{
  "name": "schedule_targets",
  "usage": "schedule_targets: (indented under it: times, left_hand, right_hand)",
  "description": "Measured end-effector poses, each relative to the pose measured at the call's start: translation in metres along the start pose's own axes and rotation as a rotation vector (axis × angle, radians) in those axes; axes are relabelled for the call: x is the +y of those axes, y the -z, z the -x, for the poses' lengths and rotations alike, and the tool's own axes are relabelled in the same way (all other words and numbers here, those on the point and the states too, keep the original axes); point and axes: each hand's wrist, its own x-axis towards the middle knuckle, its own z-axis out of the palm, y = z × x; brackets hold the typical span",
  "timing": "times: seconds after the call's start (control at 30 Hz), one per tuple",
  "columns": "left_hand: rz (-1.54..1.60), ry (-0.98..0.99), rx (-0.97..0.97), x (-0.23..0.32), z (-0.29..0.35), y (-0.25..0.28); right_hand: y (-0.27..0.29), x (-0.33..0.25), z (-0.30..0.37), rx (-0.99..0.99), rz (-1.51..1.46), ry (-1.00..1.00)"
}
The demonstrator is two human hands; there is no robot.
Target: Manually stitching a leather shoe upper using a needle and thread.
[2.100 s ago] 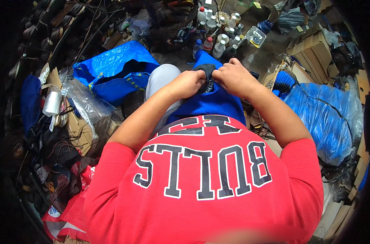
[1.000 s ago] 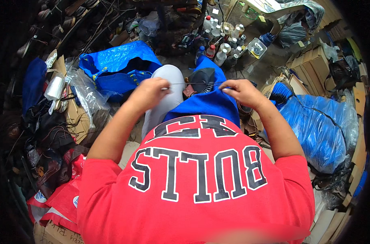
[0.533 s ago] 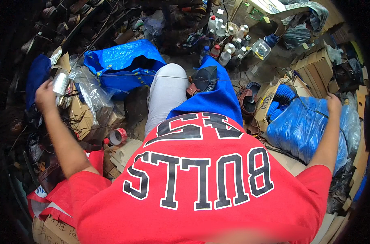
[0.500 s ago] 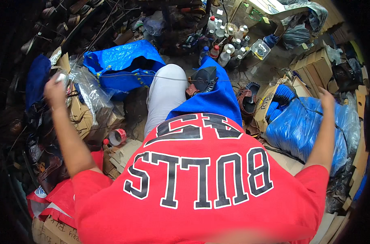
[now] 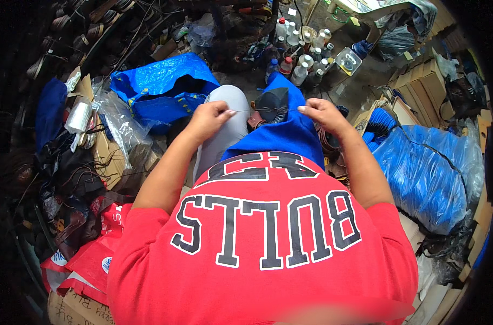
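Note:
A dark shoe [image 5: 273, 104] with a reddish-brown part at its left side rests on the blue cloth [image 5: 268, 138] over my lap, between my knees. Thin dark thread [image 5: 242, 111] runs out from the shoe to both sides. My left hand [image 5: 211, 118] pinches the thread beside the shoe, just above my grey-clad knee. Across from it, my right hand [image 5: 321, 112] pinches the thread's other side, over the edge of the blue cloth. Both hands are closed, at about the same height. Where the thread passes through the shoe is too small to make out.
Several bottles [image 5: 303, 64] stand on the floor ahead, near a clear container [image 5: 348, 61]. An open blue bag [image 5: 165, 89] lies ahead left. Plastic-wrapped blue material [image 5: 428, 173] sits at right beside cardboard [image 5: 420, 92]. A foil-like roll [image 5: 78, 115] and clear plastic lie at left.
Both hands have come inward from far out at the left and right to close beside the shoe. The long thread stretched across the view now spans a short gap between them.

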Motion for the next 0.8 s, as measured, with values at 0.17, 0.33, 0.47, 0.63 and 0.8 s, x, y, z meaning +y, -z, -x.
schedule_targets:
  times: [0.17,0.33,0.47,0.63,0.8]
  left_hand:
    - [0.391,0.131,0.05,-0.073,0.028,0.038]
    - [0.569,0.252,0.292,-0.054,0.001,0.037]
    - [0.079,-0.282,0.153,0.022,-0.03,0.011]
    - [0.035,-0.361,-0.104,0.064,-0.067,-0.025]
    - [-0.062,-0.318,-0.305,0.06,-0.083,-0.031]
  right_hand:
    - [0.054,0.041,0.027,0.197,-0.135,-0.071]
    - [0.069,0.079,0.022,0.398,0.593,0.324]
    - [0.019,-0.017,0.003,0.18,0.18,0.169]
    - [0.0,-0.029,-0.026,0.067,0.309,0.278]
    - [0.0,-0.022,-0.029,0.01,0.355,0.317]
